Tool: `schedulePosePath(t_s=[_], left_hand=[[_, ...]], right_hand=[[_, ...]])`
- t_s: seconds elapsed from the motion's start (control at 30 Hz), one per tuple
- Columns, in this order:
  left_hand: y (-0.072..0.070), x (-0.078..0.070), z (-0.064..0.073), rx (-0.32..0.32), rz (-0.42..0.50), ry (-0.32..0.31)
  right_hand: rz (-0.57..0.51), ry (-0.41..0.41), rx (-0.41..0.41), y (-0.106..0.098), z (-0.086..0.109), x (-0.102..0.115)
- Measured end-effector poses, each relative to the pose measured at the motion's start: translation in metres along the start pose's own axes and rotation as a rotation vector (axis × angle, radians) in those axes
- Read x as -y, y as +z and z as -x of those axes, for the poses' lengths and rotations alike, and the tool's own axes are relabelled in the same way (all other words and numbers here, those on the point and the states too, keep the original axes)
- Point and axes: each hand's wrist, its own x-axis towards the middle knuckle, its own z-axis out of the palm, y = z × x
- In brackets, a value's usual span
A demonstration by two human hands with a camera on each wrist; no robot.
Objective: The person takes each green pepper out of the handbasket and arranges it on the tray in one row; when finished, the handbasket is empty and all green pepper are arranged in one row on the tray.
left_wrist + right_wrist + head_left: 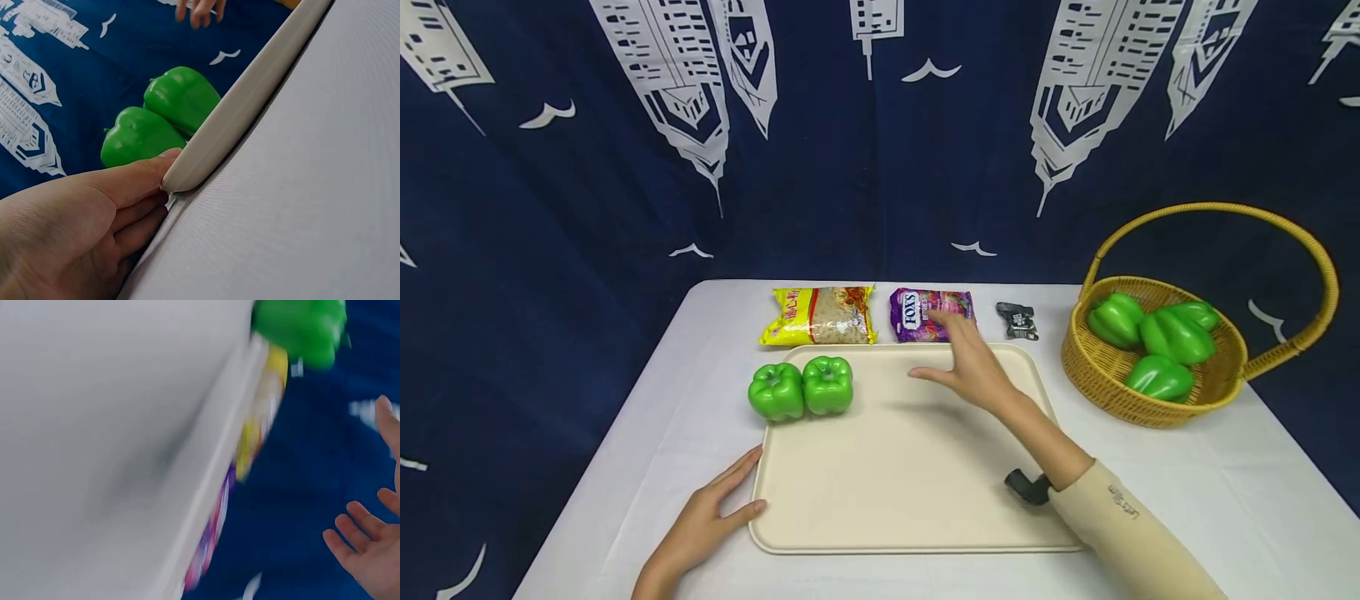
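A white cloth, lightly creased, covers the table (617, 508) in front of me, and on its near left side a left hand (703, 517) reaches to the rim of a cream-coloured tray (880, 500), a smooth shallow rectangle with rounded corners. The thumb touches the rim near the close corner, set apart from the other fingers, which lie fairly straight along the tray's left edge. From the near right comes a beige sleeve (1135, 533) with dark lettering, a black device (1028, 487) showing at its cuff. The right hand (973, 367) hangs over the far part of the tray, holding nothing, its thumb stretched well away from the extended fingers. At the tray's far left corner two glossy, lobed green peppers (802, 390) sit side by side, the right one inside the rim, the left one by the edge; whether it rests on it I can't tell. Off to the right, a woven golden basket (1082, 371) with a tall arched handle holds more green peppers (1176, 333). Beyond the tray lie a shiny yellow packet (831, 315), a purple FOX'S bag (913, 321) and a small black packet (1018, 321). Behind everything hangs a navy cloth (880, 192) printed with upside-down white towers and birds.
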Motion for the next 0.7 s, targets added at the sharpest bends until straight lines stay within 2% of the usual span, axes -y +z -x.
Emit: schedulePosePath(t_s=[0.23, 0.3, 0.43, 0.5, 0.7], left_hand=[[0.000, -0.002, 0.001, -0.006, -0.004, 0.007], [0.000, -0.002, 0.001, -0.008, -0.005, 0.010], [0.000, -0.003, 0.001, -0.006, -0.003, 0.010], [-0.001, -0.003, 0.001, -0.004, 0.000, 0.004], [0.000, -0.003, 0.001, -0.006, 0.005, -0.001]], right_hand=[[0.126, 0.108, -0.217, -0.081, 0.037, -0.074], [0.158, 0.185, -0.246, -0.103, 0.049, -0.091], [0.215, 0.389, -0.268, -0.141, 0.076, -0.120], [0.233, 0.498, -0.269, -0.155, 0.088, -0.133], [0.231, 0.680, -0.265, -0.174, 0.114, -0.162]])
